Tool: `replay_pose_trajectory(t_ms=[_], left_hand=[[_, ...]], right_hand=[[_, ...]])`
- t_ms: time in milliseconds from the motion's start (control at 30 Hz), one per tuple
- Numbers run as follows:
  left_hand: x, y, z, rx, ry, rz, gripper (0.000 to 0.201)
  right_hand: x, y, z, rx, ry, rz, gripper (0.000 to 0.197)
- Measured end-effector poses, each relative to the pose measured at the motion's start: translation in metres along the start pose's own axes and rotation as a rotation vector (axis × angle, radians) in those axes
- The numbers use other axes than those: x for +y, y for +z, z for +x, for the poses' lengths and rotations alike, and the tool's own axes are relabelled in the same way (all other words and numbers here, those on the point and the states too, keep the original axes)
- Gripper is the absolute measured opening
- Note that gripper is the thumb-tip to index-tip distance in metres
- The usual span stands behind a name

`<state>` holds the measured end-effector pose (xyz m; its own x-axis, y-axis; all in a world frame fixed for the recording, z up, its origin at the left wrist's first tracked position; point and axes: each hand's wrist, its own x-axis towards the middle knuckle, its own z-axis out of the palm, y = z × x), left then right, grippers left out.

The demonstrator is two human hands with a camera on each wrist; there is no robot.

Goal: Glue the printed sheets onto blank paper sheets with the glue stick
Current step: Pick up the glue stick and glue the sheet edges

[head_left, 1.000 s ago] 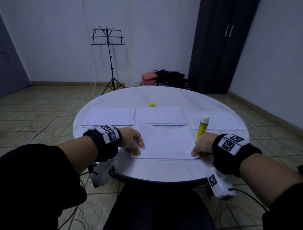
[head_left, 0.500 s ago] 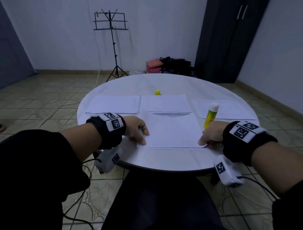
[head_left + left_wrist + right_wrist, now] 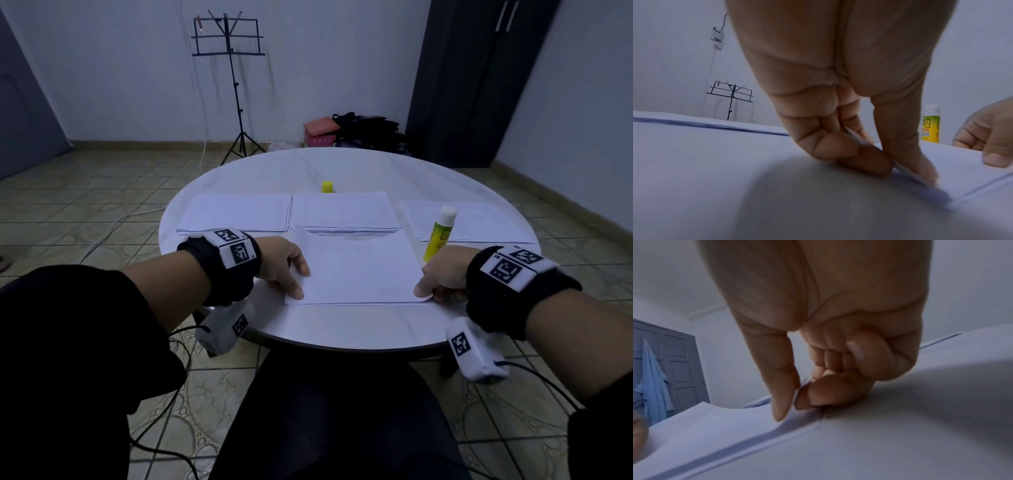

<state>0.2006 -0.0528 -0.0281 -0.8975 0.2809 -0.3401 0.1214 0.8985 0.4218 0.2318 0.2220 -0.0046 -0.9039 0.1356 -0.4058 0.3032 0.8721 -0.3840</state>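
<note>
A white sheet lies at the table's near middle, and a second paper edge shows just beneath it. My left hand pinches its near-left corner; in the left wrist view the thumb of my left hand is on top of the sheet and the fingers curl under it. My right hand pinches the near-right corner. In the right wrist view my right hand lifts that corner of the sheet slightly. The yellow glue stick stands uncapped just beyond my right hand.
Three paper stacks lie across the round white table: left stack, middle stack with printed lines at its near edge, right stack. A yellow cap stands behind the middle stack. A music stand is on the floor beyond.
Only the head view has shifted. Both hands keep pinching the sheet's near corners in the same place on the table.
</note>
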Motion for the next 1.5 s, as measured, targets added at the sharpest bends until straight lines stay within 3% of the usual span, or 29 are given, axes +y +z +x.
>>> replay_pose_trajectory(t_ms=[800, 1000, 1433, 1500], left_hand=[[0.0067, 0.0002, -0.0022, 0.012, -0.005, 0.087, 0.043], [0.0081, -0.0007, -0.003, -0.004, -0.014, 0.088, 0.042], [0.0092, -0.0004, -0.001, -0.005, -0.024, 0.135, 0.044], [0.0096, -0.0002, -0.0003, -0.013, -0.038, 0.143, 0.045]], right_hand=[[-0.0009, 0.0012, -0.003, 0.013, -0.052, -0.135, 0.035], [-0.0016, 0.003, 0.0012, -0.014, -0.063, -0.165, 0.025], [-0.0034, 0.0085, 0.0041, 0.021, -0.06, -0.308, 0.029], [-0.004, 0.008, 0.0013, 0.034, -0.063, -0.338, 0.018]])
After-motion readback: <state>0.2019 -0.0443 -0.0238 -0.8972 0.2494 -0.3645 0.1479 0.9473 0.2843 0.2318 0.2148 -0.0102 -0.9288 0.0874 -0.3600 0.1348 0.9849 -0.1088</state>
